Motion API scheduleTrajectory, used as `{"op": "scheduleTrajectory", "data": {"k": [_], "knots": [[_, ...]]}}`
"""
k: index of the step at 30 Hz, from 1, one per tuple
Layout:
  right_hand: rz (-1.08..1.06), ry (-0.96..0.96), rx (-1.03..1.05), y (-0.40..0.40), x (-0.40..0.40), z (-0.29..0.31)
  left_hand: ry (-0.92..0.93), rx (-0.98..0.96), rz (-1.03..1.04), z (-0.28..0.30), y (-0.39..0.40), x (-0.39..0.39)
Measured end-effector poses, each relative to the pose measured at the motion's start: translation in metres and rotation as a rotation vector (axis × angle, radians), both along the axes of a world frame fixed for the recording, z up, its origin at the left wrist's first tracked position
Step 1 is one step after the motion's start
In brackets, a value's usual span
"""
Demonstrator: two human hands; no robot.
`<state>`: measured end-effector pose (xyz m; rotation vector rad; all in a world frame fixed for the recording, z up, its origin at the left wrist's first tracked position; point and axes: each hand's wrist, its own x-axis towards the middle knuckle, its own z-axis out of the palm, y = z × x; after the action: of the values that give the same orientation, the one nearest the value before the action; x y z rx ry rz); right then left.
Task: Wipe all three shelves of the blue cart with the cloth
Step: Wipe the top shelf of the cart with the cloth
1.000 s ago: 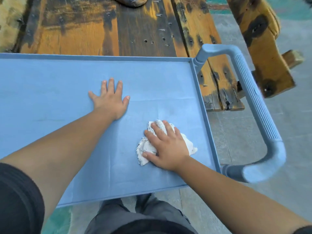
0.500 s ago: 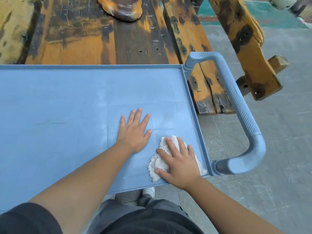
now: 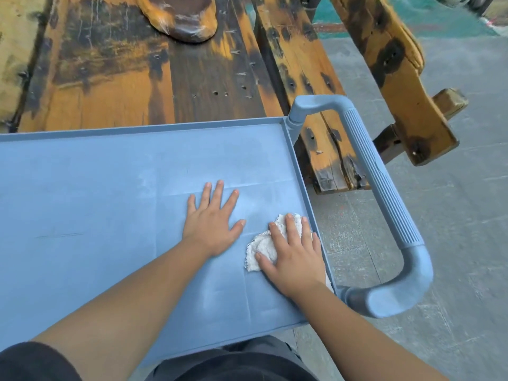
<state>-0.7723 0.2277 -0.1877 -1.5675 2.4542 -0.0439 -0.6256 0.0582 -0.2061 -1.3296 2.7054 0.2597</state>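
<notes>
The blue cart's top shelf [image 3: 96,204] fills the lower left of the head view, with a low raised rim. A crumpled white cloth [image 3: 262,247] lies on it near the right rim. My right hand [image 3: 292,257] presses flat on the cloth with straight fingers. My left hand [image 3: 213,221] rests flat on the bare shelf just left of the cloth, fingers spread. The two lower shelves are hidden under the top one.
The cart's ribbed blue handle [image 3: 379,182] arches out past the right rim. A worn wooden bench [image 3: 165,78] stands right behind the cart, with a slanted wooden leg [image 3: 395,78] at the right. Grey concrete floor [image 3: 453,243] lies to the right.
My right hand has slid the cloth rightward to the shelf's right rim. My left hand has moved right and nearer, now beside the cloth.
</notes>
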Motion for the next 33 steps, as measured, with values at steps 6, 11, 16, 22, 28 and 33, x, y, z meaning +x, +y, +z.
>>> {"op": "scheduleTrajectory", "data": {"k": [6,11,16,22,28,33], "knots": [[0.006,0.001,-0.009,-0.055,-0.017,-0.006,-0.003,0.012,-0.006,0.000,-0.001,0.002],[0.046,0.012,-0.038,-0.141,-0.044,-0.008,0.016,0.013,0.006,-0.001,-0.001,0.003],[0.047,0.016,-0.068,-0.233,-0.074,-0.010,0.033,0.018,0.011,-0.003,-0.001,0.003],[0.007,0.045,-0.079,-0.280,-0.087,-0.013,0.052,0.017,0.008,-0.006,0.000,0.003],[0.067,0.101,-0.009,-0.271,-0.084,-0.005,0.034,0.023,-0.005,-0.006,0.001,0.003],[0.320,0.048,0.026,-0.243,-0.071,0.001,0.053,0.065,0.008,-0.001,0.000,0.006]]}}
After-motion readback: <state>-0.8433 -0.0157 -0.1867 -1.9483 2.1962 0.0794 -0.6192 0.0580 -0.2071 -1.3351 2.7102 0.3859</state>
